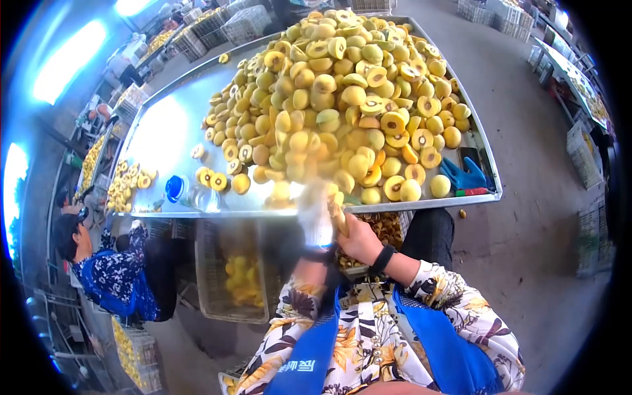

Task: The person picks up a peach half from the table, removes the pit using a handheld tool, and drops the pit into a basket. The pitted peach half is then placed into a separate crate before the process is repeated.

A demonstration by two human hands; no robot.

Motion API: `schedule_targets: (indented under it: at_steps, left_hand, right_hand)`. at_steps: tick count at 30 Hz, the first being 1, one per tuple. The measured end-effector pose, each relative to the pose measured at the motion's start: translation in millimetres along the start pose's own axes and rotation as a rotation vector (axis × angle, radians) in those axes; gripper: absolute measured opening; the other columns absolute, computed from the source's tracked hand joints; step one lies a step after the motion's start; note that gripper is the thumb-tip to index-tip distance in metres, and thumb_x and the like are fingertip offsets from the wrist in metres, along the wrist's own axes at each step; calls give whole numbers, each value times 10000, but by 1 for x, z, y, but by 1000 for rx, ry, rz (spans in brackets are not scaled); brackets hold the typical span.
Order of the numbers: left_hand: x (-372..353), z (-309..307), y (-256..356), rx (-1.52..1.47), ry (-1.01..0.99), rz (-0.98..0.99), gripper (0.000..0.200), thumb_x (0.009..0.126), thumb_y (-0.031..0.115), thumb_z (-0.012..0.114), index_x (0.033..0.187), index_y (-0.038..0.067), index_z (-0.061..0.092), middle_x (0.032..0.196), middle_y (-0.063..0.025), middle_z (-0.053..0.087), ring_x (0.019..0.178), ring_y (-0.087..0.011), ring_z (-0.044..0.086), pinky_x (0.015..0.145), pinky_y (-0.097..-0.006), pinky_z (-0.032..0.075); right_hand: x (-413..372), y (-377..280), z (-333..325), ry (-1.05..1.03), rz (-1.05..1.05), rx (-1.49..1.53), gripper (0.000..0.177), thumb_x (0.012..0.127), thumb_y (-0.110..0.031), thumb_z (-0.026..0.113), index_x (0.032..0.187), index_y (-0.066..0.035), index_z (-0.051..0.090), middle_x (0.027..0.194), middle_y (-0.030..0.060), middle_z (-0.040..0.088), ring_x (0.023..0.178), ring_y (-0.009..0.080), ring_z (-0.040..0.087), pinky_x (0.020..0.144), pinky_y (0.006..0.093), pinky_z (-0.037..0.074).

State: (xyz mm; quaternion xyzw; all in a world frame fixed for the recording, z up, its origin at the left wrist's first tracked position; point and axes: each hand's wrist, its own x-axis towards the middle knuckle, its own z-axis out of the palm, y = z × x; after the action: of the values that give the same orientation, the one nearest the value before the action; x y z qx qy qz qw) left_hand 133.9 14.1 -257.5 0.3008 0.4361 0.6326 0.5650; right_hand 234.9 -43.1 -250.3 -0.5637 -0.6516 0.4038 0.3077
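Note:
A big heap of yellow halved fruit (329,85), many with dark pits showing, lies on the metal table (164,125). My left hand (317,214), in a pale glove, is at the table's front edge, smeared by motion, and its fingers cannot be made out. Right beside it my bare right hand (359,238) has its fingers closed near a yellowish piece; what they hold is hidden. Both hands are close together, just below the heap.
A clear bottle with a blue cap (175,188) lies at the table's front left. Blue gloves (463,174) and a red-green tool (472,192) lie at the right corner. Crates (232,270) stand below the edge. A co-worker (118,270) sits at the left.

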Motion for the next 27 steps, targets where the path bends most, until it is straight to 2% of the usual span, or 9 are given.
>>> schedule_targets:
  at_steps: [2,3,6,8,11,14,18,23,27]
  left_hand:
    - [2,1,0,-109,-16,-141,129,875,160,555,893,36,529,744,-90,572,581,-200,560,480,-264,445]
    - [7,2,2,-158,-44,-232,155,882,191,548,881,38,522,732,-91,569,574,-200,556,471,-269,442]
    - [20,3,1,-356,-139,-518,262,885,301,530,885,40,505,707,-93,562,549,-204,547,455,-291,439]
    - [17,11,11,-160,-81,-539,287,880,319,528,903,34,502,694,-90,557,532,-204,541,449,-297,438]
    - [7,18,21,107,-128,-341,276,874,296,529,885,21,511,655,-81,542,507,-189,527,435,-288,428]
    - [12,12,5,188,-129,-194,270,878,287,515,858,18,526,663,-78,542,503,-166,518,429,-272,417]
    - [13,10,19,113,-208,-335,216,866,256,524,868,41,544,717,-73,554,570,-149,529,433,-267,419]
    - [10,4,14,-210,-117,-396,236,854,279,544,950,64,525,780,-82,551,629,-196,548,488,-308,467]
    - [2,14,18,16,-42,-366,267,872,314,519,917,52,498,733,-81,534,583,-203,538,451,-321,463]
  right_hand:
    - [-2,1,0,-42,67,105,263,763,-114,549,960,39,465,759,289,578,751,441,582,663,459,471]
    - [-3,1,2,14,54,69,262,773,-121,545,957,50,472,784,267,587,763,402,599,682,413,480]
    - [0,17,19,60,94,221,277,777,-129,545,969,57,474,807,251,593,787,372,603,696,388,479]
    - [1,19,21,75,72,269,242,781,-113,528,955,47,477,735,189,591,633,278,604,578,345,482]
    - [-2,19,23,-3,157,429,200,785,-87,515,941,31,473,667,130,562,522,198,561,478,311,457]
    - [-2,17,13,-96,235,552,138,793,-52,502,916,-4,464,602,57,513,427,133,488,382,277,410]
    - [-3,13,-1,-257,347,805,107,814,-56,513,905,-44,459,603,27,491,401,91,439,353,246,388]
    - [-1,25,7,-355,330,931,121,834,-75,555,889,-67,447,616,23,482,399,84,426,352,239,384]
    - [-2,20,9,-337,412,922,141,839,-87,562,902,-56,439,614,28,480,393,93,417,343,250,373]
